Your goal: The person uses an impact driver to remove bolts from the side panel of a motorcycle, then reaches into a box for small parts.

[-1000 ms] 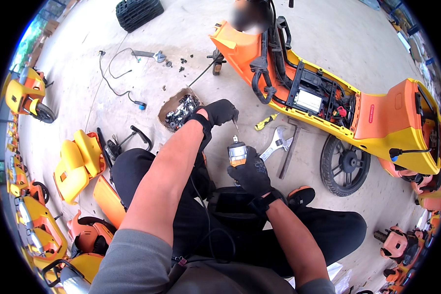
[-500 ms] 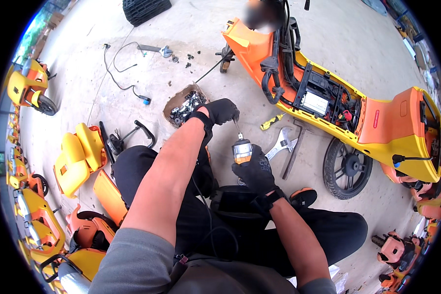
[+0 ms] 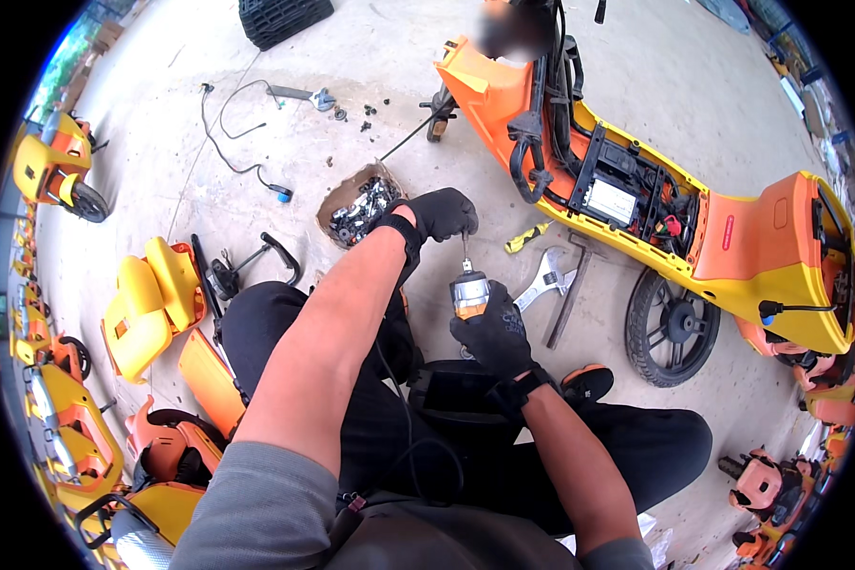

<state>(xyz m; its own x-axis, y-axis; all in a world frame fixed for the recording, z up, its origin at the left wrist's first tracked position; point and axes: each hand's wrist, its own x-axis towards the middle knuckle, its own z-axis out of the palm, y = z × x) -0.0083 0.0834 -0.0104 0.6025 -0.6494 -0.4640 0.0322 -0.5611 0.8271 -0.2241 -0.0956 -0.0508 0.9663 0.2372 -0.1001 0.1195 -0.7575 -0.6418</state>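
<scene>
In black gloves, both my hands meet at a power driver in front of my knees. My right hand [image 3: 500, 334] is wrapped round the impact driver [image 3: 469, 289], its silver nose pointing away from me. My left hand [image 3: 444, 216], its fingers pinched together, holds a thin metal bit [image 3: 466, 246] in line with the nose. Whether the bit sits inside the socket is too small to tell. Just left of that hand stands an open cardboard box [image 3: 333, 205] of small metal parts. A large adjustable wrench [image 3: 545, 278] lies right of the driver.
An orange and yellow scooter [image 3: 627, 180] with its battery bay uncovered stands at the right. Near it lie a yellow-handled screwdriver [image 3: 526, 237] and a hammer [image 3: 568, 296]. Farther left are a black cable [image 3: 220, 142], another wrench [image 3: 304, 96] and yellow body panels [image 3: 152, 304].
My left hand has shifted slightly right, and the bit in it now stands straighter over the driver's nose. My right hand and the driver have stayed put.
</scene>
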